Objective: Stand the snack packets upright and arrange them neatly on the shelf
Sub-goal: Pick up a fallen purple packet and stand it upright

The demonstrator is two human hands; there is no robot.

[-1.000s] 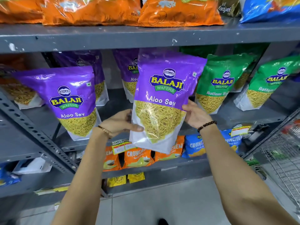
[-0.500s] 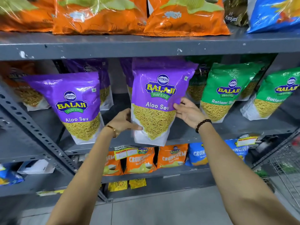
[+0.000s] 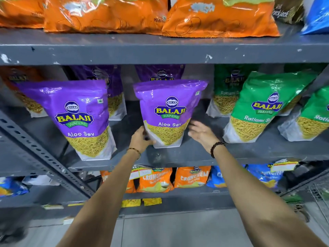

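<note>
Packet point(image 3: 169, 113) upright between hands; left hand point(image 3: 141, 139) touching.

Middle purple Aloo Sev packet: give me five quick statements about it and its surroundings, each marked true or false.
1. The middle purple packet stands upright on the grey shelf. True.
2. The right hand has a closed grip on the packet. False: its fingers are spread and sit beside the packet, just off its edge.
3. The left hand touches the packet's lower left corner. True.
4. The packets to its right are orange. False: the green Ratlami Sev packets stand there.
5. Another purple Aloo Sev packet stands to its left. True.
</note>
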